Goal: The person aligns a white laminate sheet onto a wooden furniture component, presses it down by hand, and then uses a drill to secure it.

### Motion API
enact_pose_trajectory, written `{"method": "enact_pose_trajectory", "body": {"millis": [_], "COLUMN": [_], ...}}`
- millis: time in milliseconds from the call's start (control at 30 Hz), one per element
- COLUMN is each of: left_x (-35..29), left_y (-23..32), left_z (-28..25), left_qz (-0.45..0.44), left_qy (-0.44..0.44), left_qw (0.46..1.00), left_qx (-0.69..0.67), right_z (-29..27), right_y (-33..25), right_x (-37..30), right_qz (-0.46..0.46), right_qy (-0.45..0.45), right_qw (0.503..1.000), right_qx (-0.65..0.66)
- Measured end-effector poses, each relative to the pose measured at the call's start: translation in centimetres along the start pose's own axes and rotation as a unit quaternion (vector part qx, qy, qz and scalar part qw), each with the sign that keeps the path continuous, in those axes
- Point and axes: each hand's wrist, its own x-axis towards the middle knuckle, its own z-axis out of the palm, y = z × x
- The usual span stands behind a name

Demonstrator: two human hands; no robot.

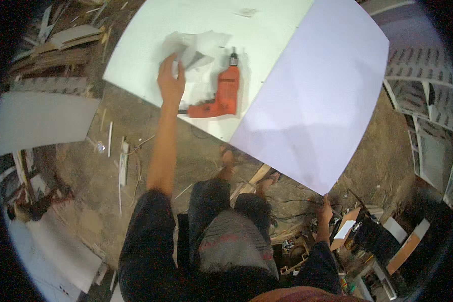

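My left hand reaches over a white board, its thumb and fingers curled at the edge of a crumpled, translucent plastic bag. Motion smears the bag around the fingertips, which seem to pinch it. Right of that hand, a red power drill lies on the board with its chuck pointing away from me. A pale lavender sheet adjoins the white board on the right. At its near corner is my right hand, its fingers closed on that corner as far as I can see.
Cables and scattered tools lie on the floor near my right arm. White strips rest on the brown ground at left, beside a grey panel. Wood scraps are piled at far left; framed panels stand at right.
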Motion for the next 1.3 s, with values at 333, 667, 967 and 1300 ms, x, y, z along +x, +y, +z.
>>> {"method": "enact_pose_trajectory", "body": {"millis": [333, 667, 967, 1300], "left_x": [6.4, 5.7, -1.8, -4.4], "left_y": [-7.5, -3.4, -0.1, -1.6], "left_z": [3.5, 3.0, 6.6, 9.3], "left_qz": [-0.104, -0.130, -0.290, -0.227], "left_qy": [-0.302, -0.089, -0.175, 0.014], "left_qw": [0.918, 0.981, 0.934, 0.968], "left_qx": [0.235, 0.109, 0.110, 0.105], "right_z": [-9.9, -13.2, -13.5, -18.3], "right_y": [-21.9, -55.3, -63.1, -57.5], "right_x": [-1.8, 1.7, 4.5, 4.1], "right_qz": [-0.061, 0.040, 0.120, 0.080], "right_qy": [0.116, -0.240, -0.040, -0.028], "right_qw": [0.814, 0.495, 0.387, 0.397], "right_qx": [0.565, 0.834, 0.913, 0.914]}}
